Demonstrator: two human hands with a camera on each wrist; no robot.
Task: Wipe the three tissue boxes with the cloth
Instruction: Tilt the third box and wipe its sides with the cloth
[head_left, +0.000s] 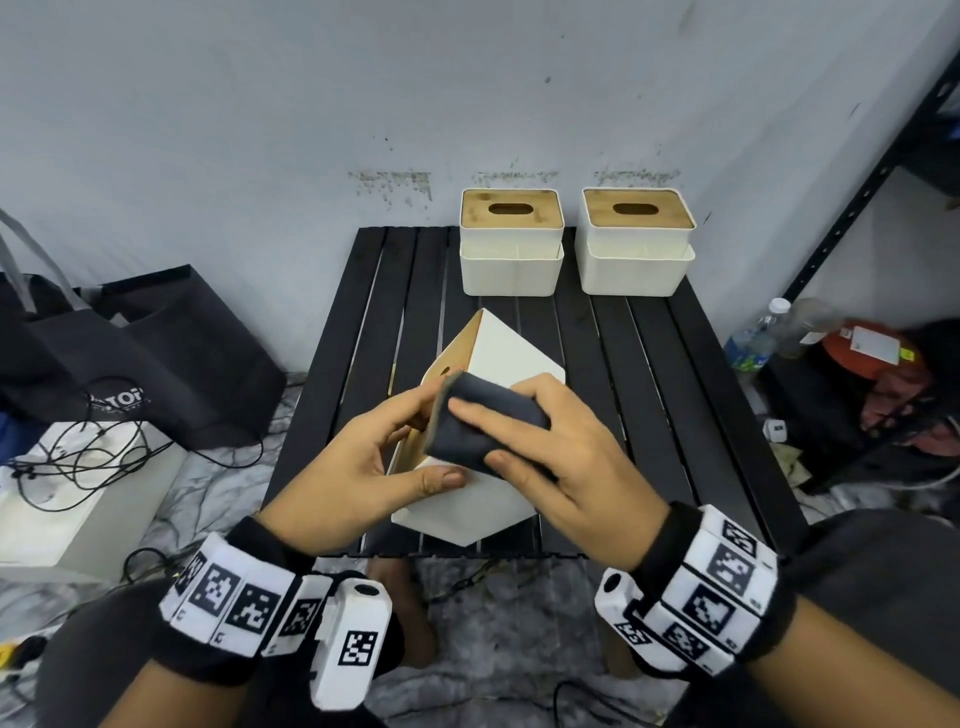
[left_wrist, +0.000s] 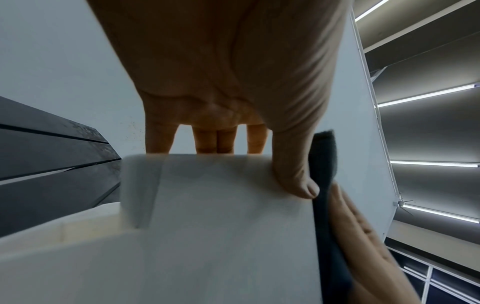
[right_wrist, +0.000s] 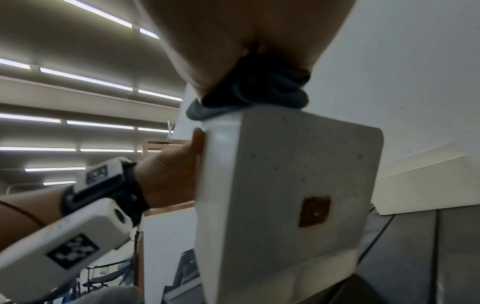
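Note:
A white tissue box (head_left: 511, 353) with a wooden lid is tilted up on one corner near the front of the black slatted table (head_left: 675, 364), lid facing left. My left hand (head_left: 410, 447) grips it, thumb (left_wrist: 298, 181) on a white side and fingers on the lid side. My right hand (head_left: 545, 457) holds a folded dark grey cloth (head_left: 488, 421) against the box's top edge. In the right wrist view the cloth (right_wrist: 259, 92) is bunched on the box (right_wrist: 298, 185), whose underside shows. Two more tissue boxes (head_left: 511, 270) (head_left: 636, 270) stand upright at the table's back.
Black bags (head_left: 156, 353) and a white box with tangled cables (head_left: 78, 467) lie on the floor to the left. A black metal shelf (head_left: 857, 208) stands at the right, with water bottles (head_left: 753, 338) and a red item (head_left: 862, 348) beside it.

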